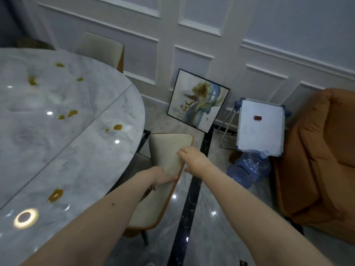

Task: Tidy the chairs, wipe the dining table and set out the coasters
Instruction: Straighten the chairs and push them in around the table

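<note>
A cream chair with an orange back stands beside the round marble dining table, its backrest angled toward me. My left hand grips the near part of the backrest's top edge, fingers tucked under it. My right hand holds the backrest's outer edge a little further along. The table top carries several orange-brown spills. A second cream chair sits pushed in at the far side of the table. No coasters or cloth are in view.
A framed painting leans on the panelled wall. A white side table stands right of it, with a blue water jug lying on the floor below. An orange sofa fills the right side. Glossy floor lies between.
</note>
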The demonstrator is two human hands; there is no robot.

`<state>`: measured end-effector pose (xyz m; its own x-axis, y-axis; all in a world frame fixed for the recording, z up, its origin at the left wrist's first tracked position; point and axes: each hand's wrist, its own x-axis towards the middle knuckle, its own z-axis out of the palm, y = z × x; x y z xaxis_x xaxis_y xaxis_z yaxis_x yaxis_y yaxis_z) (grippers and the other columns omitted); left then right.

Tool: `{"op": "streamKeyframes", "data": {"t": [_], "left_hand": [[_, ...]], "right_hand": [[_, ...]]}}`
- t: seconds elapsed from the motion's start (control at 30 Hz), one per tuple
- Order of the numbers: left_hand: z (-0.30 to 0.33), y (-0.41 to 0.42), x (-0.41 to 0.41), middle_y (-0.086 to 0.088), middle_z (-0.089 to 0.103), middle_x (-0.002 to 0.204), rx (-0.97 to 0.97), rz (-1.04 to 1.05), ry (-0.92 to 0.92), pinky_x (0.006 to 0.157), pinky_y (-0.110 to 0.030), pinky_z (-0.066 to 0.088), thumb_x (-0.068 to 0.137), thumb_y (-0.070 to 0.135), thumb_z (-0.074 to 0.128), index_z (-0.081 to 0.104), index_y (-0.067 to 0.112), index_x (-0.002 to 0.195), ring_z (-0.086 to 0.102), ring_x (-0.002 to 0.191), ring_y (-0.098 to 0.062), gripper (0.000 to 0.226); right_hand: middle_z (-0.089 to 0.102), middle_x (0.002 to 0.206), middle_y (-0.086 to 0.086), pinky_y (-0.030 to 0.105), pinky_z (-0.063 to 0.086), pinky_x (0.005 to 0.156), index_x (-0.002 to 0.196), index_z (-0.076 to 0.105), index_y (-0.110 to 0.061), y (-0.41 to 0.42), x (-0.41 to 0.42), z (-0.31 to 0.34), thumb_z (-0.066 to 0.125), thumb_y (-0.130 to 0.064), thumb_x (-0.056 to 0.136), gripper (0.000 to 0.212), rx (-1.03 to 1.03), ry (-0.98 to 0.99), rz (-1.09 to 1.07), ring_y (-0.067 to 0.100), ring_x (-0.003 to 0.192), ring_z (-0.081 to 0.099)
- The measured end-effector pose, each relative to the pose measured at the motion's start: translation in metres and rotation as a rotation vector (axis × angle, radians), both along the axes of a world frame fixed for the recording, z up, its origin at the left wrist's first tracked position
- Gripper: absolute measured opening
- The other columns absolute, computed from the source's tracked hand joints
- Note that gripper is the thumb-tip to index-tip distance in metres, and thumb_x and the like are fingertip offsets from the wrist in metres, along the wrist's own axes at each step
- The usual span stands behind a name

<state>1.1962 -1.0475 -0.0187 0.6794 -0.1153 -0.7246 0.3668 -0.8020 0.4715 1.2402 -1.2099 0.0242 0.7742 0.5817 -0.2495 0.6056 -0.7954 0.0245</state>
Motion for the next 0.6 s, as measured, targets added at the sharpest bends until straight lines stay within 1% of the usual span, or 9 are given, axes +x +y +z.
{"op": "streamKeyframes", "data": {"t": [0.03, 0.1, 0.17, 0.27, 0.33, 0.4, 0.47, 0.53, 0.6], "left_hand": [[0.002, 0.000, 0.004, -0.011, 0.061, 0.095, -0.013, 0.028, 0.045, 0.083, -0.036, 0.054, 0.074, 0.076, 0.048, 0.051, 0.008, 0.113, 0.063, 0.084, -0.025, 0.078], [0.005, -0.003, 0.013, -0.012, 0.059, 0.098, -0.016, 0.069, 0.106, 0.085, -0.036, 0.054, 0.078, 0.073, 0.049, 0.048, 0.008, 0.121, 0.063, 0.087, -0.026, 0.078], [0.005, -0.008, 0.022, -0.014, 0.057, 0.107, -0.031, 0.137, 0.160, 0.088, -0.037, 0.052, 0.077, 0.072, 0.053, 0.042, 0.005, 0.133, 0.062, 0.094, -0.027, 0.088], [0.008, -0.008, 0.031, -0.017, 0.055, 0.128, -0.049, 0.221, 0.265, 0.095, -0.039, 0.049, 0.069, 0.073, 0.062, 0.034, 0.005, 0.141, 0.059, 0.110, -0.029, 0.104], [0.008, -0.008, 0.035, -0.012, 0.058, 0.125, -0.046, 0.284, 0.283, 0.093, -0.037, 0.051, 0.060, 0.075, 0.068, 0.038, 0.005, 0.140, 0.062, 0.105, -0.025, 0.110], [0.008, -0.013, 0.031, -0.007, 0.062, 0.112, -0.054, 0.400, 0.268, 0.086, -0.034, 0.053, 0.058, 0.073, 0.071, 0.043, 0.005, 0.136, 0.065, 0.093, -0.021, 0.107], [0.005, -0.018, 0.023, -0.007, 0.062, 0.112, -0.060, 0.512, 0.231, 0.082, -0.033, 0.054, 0.059, 0.072, 0.072, 0.048, 0.004, 0.131, 0.065, 0.094, -0.022, 0.102], [0.005, -0.027, 0.011, -0.007, 0.057, 0.122, -0.003, 0.581, 0.166, 0.088, -0.036, 0.052, 0.058, 0.078, 0.065, 0.050, 0.005, 0.131, 0.060, 0.104, -0.024, 0.105], [0.003, -0.039, -0.002, -0.003, 0.055, 0.126, 0.096, 0.599, 0.075, 0.096, -0.038, 0.046, 0.057, 0.088, 0.053, 0.055, 0.010, 0.129, 0.055, 0.111, -0.022, 0.106]], "right_hand": [[0.034, 0.148, 0.007, 0.032, 0.019, 0.114, 0.143, 0.035, -0.014, 0.003, 0.013, -0.004, 0.066, -0.021, 0.086, 0.066, -0.024, 0.007, 0.047, 0.024, 0.136, 0.031], [0.039, 0.143, 0.005, 0.034, 0.019, 0.114, 0.139, 0.041, -0.017, 0.009, 0.035, -0.014, 0.071, -0.028, 0.081, 0.067, -0.099, 0.031, 0.158, 0.023, 0.133, 0.034], [0.047, 0.136, 0.004, 0.035, 0.023, 0.112, 0.133, 0.049, -0.020, 0.013, 0.057, -0.023, 0.074, -0.035, 0.076, 0.064, -0.175, 0.069, 0.262, 0.023, 0.127, 0.041], [0.051, 0.131, 0.004, 0.036, 0.028, 0.108, 0.132, 0.049, -0.021, 0.015, 0.081, -0.034, 0.074, -0.038, 0.077, 0.063, -0.236, 0.129, 0.385, 0.024, 0.123, 0.045], [0.050, 0.133, 0.005, 0.035, 0.028, 0.107, 0.136, 0.046, -0.021, 0.015, 0.096, -0.036, 0.071, -0.037, 0.080, 0.063, -0.270, 0.142, 0.486, 0.025, 0.125, 0.044], [0.050, 0.135, 0.006, 0.035, 0.031, 0.106, 0.138, 0.045, -0.021, 0.013, 0.107, -0.039, 0.070, -0.038, 0.082, 0.064, -0.274, 0.150, 0.581, 0.025, 0.124, 0.045], [0.051, 0.134, 0.007, 0.036, 0.035, 0.105, 0.138, 0.045, -0.021, 0.012, 0.115, -0.043, 0.070, -0.040, 0.081, 0.064, -0.271, 0.171, 0.641, 0.027, 0.122, 0.048], [0.054, 0.130, 0.009, 0.038, 0.038, 0.102, 0.134, 0.047, -0.019, 0.011, 0.120, -0.048, 0.070, -0.042, 0.080, 0.063, -0.254, 0.179, 0.690, 0.029, 0.118, 0.051], [0.056, 0.127, 0.010, 0.038, 0.040, 0.099, 0.129, 0.048, -0.017, 0.011, 0.122, -0.050, 0.069, -0.044, 0.080, 0.060, -0.251, 0.180, 0.731, 0.030, 0.116, 0.052]]}}
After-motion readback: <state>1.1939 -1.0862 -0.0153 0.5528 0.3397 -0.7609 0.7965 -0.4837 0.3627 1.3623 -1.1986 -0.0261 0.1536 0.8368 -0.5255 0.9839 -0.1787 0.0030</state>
